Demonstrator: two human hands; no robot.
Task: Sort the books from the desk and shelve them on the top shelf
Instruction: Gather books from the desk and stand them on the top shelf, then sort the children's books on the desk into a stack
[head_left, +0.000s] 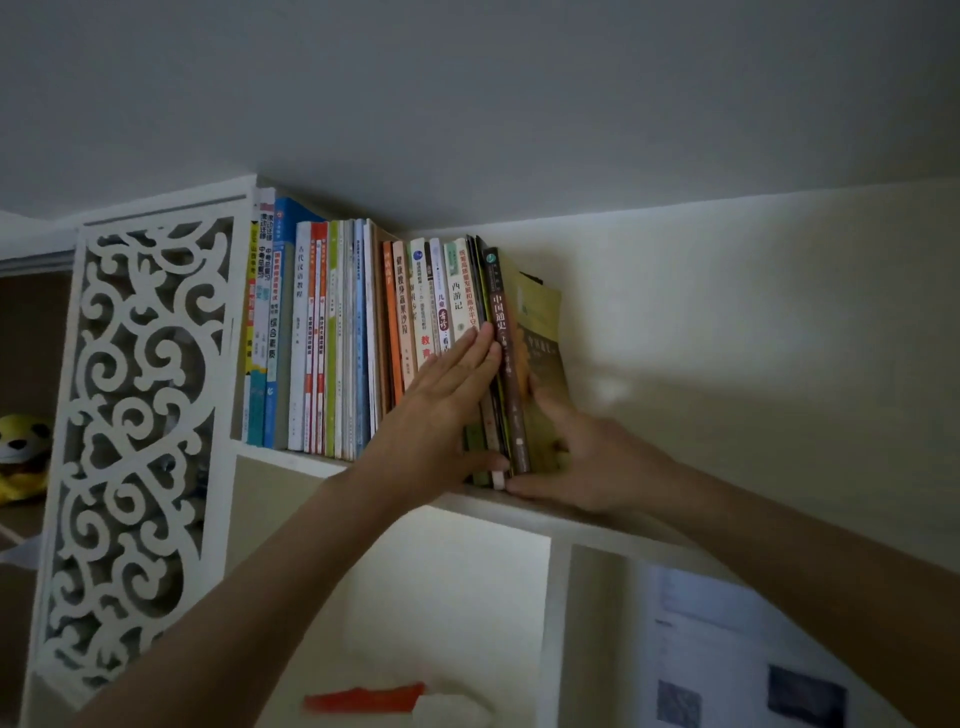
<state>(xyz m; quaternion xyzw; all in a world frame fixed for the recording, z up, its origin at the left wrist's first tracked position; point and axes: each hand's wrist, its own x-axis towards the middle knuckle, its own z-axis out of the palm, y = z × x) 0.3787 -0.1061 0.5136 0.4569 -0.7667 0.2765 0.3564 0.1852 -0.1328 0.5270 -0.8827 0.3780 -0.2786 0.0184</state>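
Books (363, 332) stand upright in one row on the top shelf (597, 517), spines outward, roughly two dozen; the thin ones are too tightly packed for an exact count. The last one at the right is a brown-spined book (506, 364) with an olive cover. Two hands work at that end. The left hand (441, 395) lies flat, fingers (480, 345) straight and together, pressing on the spines just left of the brown one. The right hand (582, 457) cups the olive cover, thumb along the shelf edge under the book's foot. One carved white fretwork panel (140, 415) closes the row's left end.
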